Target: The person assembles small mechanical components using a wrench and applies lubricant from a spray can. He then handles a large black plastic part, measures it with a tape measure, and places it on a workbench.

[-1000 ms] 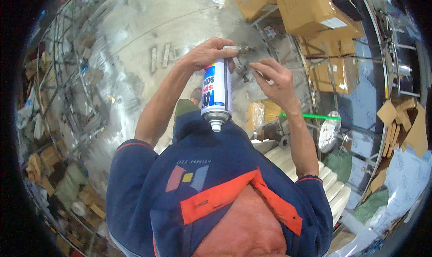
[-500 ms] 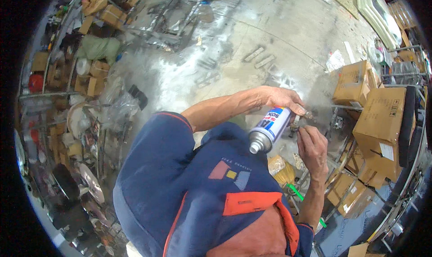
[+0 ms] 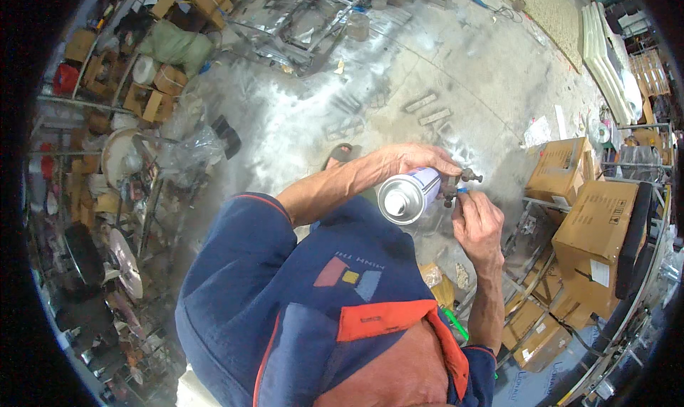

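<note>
My left hand (image 3: pixel 427 158) is wrapped around a white spray can (image 3: pixel 423 182), whose silver top and white nozzle face up toward me. By the fingertips of that hand, at the can's far end, is a small dark metal fitting (image 3: pixel 450 182) with knobbed, bolt-like ends. Whether the left fingers grip it as well cannot be made out. The right hand (image 3: pixel 480 225) is closed in a pinch just below the fitting. A small blue tip (image 3: pixel 462 190) shows at its fingertips against the metal; the rest of it is hidden.
Cardboard boxes (image 3: pixel 595 239) sit on a metal rack at the right. Cluttered shelves (image 3: pixel 78 154) with boxes and bags line the left. Metal frames (image 3: pixel 299 29) and flat bars (image 3: pixel 427 108) lie on the white-stained concrete floor (image 3: pixel 285 122). A sandalled foot (image 3: pixel 340 154) shows beyond my left arm.
The spray can has tipped so its top faces me more, and shifted slightly left. My right hand has moved up and left; a blue tip now shows at its fingers.
</note>
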### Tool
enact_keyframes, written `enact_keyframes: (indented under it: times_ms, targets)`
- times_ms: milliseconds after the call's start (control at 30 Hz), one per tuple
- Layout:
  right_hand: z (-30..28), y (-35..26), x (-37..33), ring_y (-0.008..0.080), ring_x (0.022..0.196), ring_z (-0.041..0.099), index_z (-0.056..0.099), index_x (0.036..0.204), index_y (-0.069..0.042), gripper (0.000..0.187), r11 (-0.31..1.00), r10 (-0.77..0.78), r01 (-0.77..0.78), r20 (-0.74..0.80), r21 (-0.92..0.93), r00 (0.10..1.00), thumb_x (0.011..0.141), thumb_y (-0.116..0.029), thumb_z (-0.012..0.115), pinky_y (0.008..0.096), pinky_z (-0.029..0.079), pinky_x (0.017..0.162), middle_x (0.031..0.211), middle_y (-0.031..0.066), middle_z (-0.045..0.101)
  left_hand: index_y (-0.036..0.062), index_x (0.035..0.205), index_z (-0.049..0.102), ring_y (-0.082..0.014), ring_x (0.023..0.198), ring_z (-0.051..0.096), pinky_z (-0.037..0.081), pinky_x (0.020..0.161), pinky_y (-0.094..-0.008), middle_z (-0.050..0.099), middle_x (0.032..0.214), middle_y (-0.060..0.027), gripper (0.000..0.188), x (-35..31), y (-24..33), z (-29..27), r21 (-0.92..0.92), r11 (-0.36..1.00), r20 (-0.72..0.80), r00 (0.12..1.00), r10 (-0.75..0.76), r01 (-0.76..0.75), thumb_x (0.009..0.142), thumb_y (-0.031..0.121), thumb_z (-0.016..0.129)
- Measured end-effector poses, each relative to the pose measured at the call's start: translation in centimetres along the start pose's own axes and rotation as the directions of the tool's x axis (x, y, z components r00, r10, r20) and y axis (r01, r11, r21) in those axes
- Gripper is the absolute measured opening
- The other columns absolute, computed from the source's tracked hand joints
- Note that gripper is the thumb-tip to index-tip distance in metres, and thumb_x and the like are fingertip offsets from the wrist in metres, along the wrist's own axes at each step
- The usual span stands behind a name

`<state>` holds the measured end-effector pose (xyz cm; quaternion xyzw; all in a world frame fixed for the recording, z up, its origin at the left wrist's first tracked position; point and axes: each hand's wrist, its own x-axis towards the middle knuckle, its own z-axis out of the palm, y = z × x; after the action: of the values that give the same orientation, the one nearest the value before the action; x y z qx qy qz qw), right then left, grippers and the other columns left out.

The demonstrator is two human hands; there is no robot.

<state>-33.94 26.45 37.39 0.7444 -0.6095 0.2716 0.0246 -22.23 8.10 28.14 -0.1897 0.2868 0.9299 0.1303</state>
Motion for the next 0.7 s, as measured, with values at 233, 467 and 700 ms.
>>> enact_keyframes:
  times_ms: [233,467,700]
  targets:
    - [6.1,-2.9,7.7,0.0315,0.071,0.063,0.062,0.098,0.001,0.03,0.991,0.134,-0.133,0.062,-0.018,0.989,0.07,0.007,0.072,0.04,0.05,0.059,0.088,0.0135,0.059,-0.0024,0.115,0.068,-0.0162,0.073,0.069,0.061,0.065,-0.0347,0.07,0.087,-0.0076,0.04,-4.0,4.7,-7.7,0.101,0.99,0.134,0.988,0.082,-0.096,0.093,0.03,0.076]
    - [13.4,-6.0,19.3,0.0279,0.066,0.062,0.064,0.094,0.002,0.022,0.897,0.423,-0.415,-0.025,0.153,0.906,0.074,0.008,0.071,0.0357,0.049,0.058,0.081,0.0142,0.061,0.0021,0.123,0.067,-0.0114,0.07,0.066,0.056,0.062,-0.0311,0.07,0.087,-0.0016,0.046,-9.1,14.0,-16.8,0.174,0.965,0.227,0.961,0.156,-0.198,0.09,0.031,0.08]
    - [18.0,-6.2,26.5,0.0099,0.07,0.058,0.069,0.11,0.002,0.018,0.499,0.817,-0.705,-0.001,0.503,0.577,0.093,-0.004,0.066,0.0259,0.047,0.063,0.086,0.0071,0.07,0.0006,0.127,0.065,-0.0107,0.078,0.067,0.055,0.066,-0.0292,0.072,0.092,-0.0032,0.048,-14.4,20.7,-21.8,0.216,0.952,-0.083,0.967,0.241,-0.219,0.089,0.025,0.081]
